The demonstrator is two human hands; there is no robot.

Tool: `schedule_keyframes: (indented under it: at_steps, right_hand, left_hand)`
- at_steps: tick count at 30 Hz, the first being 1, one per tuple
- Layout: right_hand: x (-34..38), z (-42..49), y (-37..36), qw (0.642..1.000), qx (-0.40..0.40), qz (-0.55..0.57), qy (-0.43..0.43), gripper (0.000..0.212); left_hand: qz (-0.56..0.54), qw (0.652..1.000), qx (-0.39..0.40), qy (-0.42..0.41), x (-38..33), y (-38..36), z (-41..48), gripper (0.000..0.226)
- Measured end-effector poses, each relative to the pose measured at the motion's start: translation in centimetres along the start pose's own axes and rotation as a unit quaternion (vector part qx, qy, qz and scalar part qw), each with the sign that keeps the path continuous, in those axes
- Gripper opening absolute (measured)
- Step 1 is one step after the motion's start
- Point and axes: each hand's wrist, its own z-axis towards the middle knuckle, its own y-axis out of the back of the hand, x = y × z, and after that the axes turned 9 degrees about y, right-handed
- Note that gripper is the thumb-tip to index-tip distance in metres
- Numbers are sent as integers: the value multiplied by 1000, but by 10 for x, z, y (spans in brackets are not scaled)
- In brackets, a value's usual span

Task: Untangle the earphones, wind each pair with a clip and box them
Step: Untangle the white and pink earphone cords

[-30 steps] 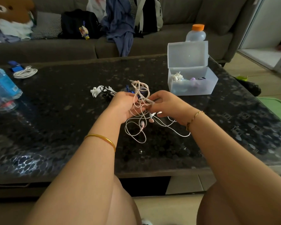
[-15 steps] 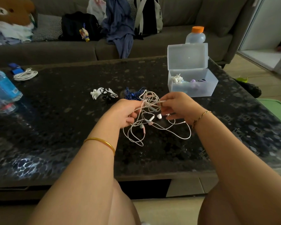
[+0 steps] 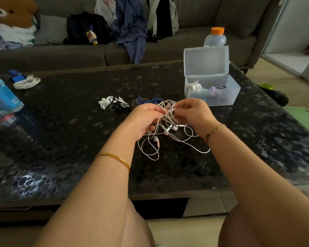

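A knot of white and pale pink earphones (image 3: 165, 130) hangs between both hands just above the dark table (image 3: 70, 132), its loops trailing onto the surface. My left hand (image 3: 144, 118) grips the tangle from the left. My right hand (image 3: 192, 114) pinches cords at the top of the bundle. A blue earphone cord (image 3: 148, 100) lies just behind the hands. White and black clips (image 3: 112, 102) sit to the left of it. The clear plastic box (image 3: 212, 97) stands open at the back right with wound earphones inside.
A coiled white cable (image 3: 27, 82) and a blue item lie at the far left. A blue-labelled bottle (image 3: 2, 97) lies at the left edge. An orange-capped bottle (image 3: 215, 37) stands behind the box. A sofa with bags and clothes runs along the back.
Both hands have lifted the tangle slightly and moved it away from me, toward the blue cord. The fingers have shifted their hold on the cords.
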Motion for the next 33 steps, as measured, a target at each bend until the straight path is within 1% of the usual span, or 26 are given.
schedule_keyframes:
  at_steps: [2, 5, 6, 9, 12, 13, 15, 19, 21, 22, 23, 26, 29, 31, 33]
  right_hand:
    - [-1, 0, -2, 1000, -8, 10, 3, 18]
    - [-2, 2, -4, 1000, -20, -1, 14, 7]
    - [-2, 2, -5, 1000, -23, -5, 18, 7]
    - [-5, 4, -6, 998, -31, -34, 31, 10]
    - [-7, 5, -6, 994, -56, -84, 44, 16]
    - [-7, 6, -5, 994, -62, -81, 39, 16]
    - [-6, 5, -5, 997, -56, -42, 22, 14]
    - [-2, 3, -6, 999, -14, 50, -3, 5]
    - [-1, 4, -6, 995, 6, 94, -27, 14]
    - [0, 4, -6, 994, 18, 99, -35, 18]
    - [0, 3, -5, 995, 28, 94, -37, 18]
    - [0, 1, -3, 992, 43, 111, -42, 5]
    - [2, 2, -4, 983, 15, 164, -83, 9]
    - [4, 3, -3, 976, -20, 186, -113, 9]
    - [5, 4, -2, 971, -41, 197, -131, 16]
  left_hand:
    - [3, 1000, -9, -11, 1, 0, 1, 20]
    - [5, 999, -20, -28, 1, 0, 3, 14]
    - [-1, 999, -20, -32, 1, 0, 3, 13]
    - [-20, 999, -13, -42, 0, -2, 1, 14]
    - [-29, 998, 6, -52, -3, -4, -2, 22]
    - [-25, 998, 6, -60, -3, -4, -2, 22]
    - [-14, 997, -3, -75, -4, -4, -3, 20]
    - [1, 996, -16, -88, -4, -5, -2, 15]
    - [-18, 995, -8, -103, -5, -6, -3, 14]
    - [-23, 994, -10, -109, -5, -6, -4, 14]
    - [-22, 993, -17, -113, -5, -6, -4, 15]
    - [-20, 993, -31, -112, -5, -5, -3, 17]
    - [-38, 995, -21, -87, -7, -3, -2, 24]
    - [-61, 997, -17, -49, -9, -3, -3, 33]
    - [-95, 995, -4, -11, -11, -2, -5, 38]
